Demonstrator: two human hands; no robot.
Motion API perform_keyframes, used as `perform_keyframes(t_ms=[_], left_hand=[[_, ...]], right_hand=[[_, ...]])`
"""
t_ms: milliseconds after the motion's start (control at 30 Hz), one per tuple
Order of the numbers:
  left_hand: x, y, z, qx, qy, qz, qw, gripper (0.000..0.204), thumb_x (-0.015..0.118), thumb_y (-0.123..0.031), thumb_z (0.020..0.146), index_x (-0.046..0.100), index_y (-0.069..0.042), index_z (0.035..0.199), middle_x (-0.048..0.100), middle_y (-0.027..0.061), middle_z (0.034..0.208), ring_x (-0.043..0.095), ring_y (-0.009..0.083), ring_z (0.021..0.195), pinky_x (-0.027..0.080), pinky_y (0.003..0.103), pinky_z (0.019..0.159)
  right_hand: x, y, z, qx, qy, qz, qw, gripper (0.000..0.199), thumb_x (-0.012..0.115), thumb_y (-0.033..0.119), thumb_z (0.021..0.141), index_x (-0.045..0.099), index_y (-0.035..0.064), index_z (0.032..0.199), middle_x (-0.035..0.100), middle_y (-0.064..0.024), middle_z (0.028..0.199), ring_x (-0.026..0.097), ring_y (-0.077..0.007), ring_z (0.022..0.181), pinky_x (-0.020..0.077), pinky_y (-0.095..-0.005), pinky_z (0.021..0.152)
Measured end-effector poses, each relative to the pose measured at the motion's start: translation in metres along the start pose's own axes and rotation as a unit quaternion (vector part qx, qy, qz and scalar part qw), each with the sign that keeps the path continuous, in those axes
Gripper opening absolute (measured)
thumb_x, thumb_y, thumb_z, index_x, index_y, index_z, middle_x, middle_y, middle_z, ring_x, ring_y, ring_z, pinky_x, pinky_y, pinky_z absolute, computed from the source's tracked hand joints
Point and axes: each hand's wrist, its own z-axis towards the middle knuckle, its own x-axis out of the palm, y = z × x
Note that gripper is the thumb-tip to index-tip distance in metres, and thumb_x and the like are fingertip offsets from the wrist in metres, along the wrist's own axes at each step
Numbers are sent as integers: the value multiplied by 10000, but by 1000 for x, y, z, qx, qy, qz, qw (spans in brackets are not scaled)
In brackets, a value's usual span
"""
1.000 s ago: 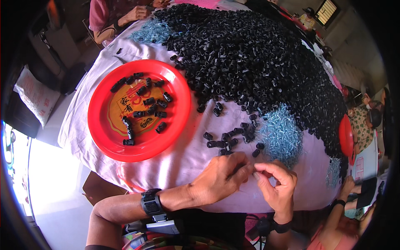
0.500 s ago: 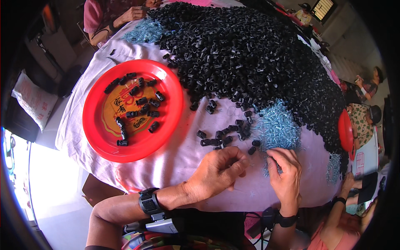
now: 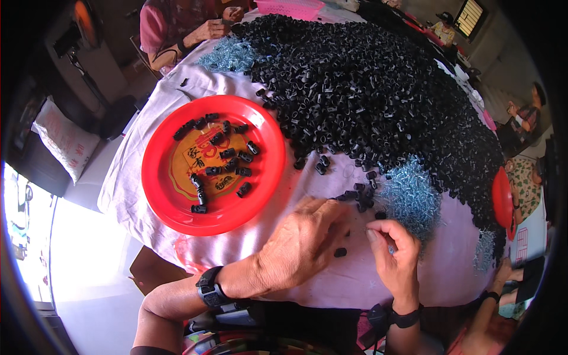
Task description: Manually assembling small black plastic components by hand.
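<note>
My left hand (image 3: 305, 242) reaches over the cloth, palm down, beside several loose small black plastic pieces (image 3: 358, 196). Its fingertips are smeared by motion, so what they hold is hidden. One more black piece (image 3: 340, 252) lies on the cloth, just right of that hand. In front of the heap of fine blue, spring-like metal bits (image 3: 411, 192), my right hand (image 3: 397, 254) has thumb and forefinger curled together. A small bluish glint shows inside its palm; what it holds is too small to name.
Left of the hands, a round red tray (image 3: 155, 171) bears several black pieces. A large black heap (image 3: 367, 83) covers the table's far side. A person's hands (image 3: 216, 28) are at the far left, near another blue pile (image 3: 229, 54). A red basin (image 3: 502, 198) stands at right.
The whole view has shifted a little. My left hand has moved over the loose black pieces and hides some. My right hand has drawn slightly back from the blue heap, its thumb and forefinger curling.
</note>
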Motion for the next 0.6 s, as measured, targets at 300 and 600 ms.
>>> perform_keyframes(t_ms=[300, 600], left_hand=[[-9, 20, 30, 29, -23, 173, 984, 451, 636, -43, 913, 571, 94, 1338, 630, 274, 1289, 579, 435, 1230, 451, 487, 1084], [7, 40, 43, -24, 54, 239, 969, 512, 630, -144, 954, 534, 70, 1410, 476, 305, 1518, 435, 458, 1438, 383, 520, 1177]], right_hand=[[15, -18, 11, 26, 13, 152, 988, 85, 677, 25, 984, 693, -23, 1052, 754, -94, 1063, 676, -123, 897, 546, -269, 797], [4, -27, 7, 25, -12, 181, 983, 85, 680, 46, 1001, 711, -15, 1051, 752, -68, 1024, 618, -60, 825, 515, -229, 738]])
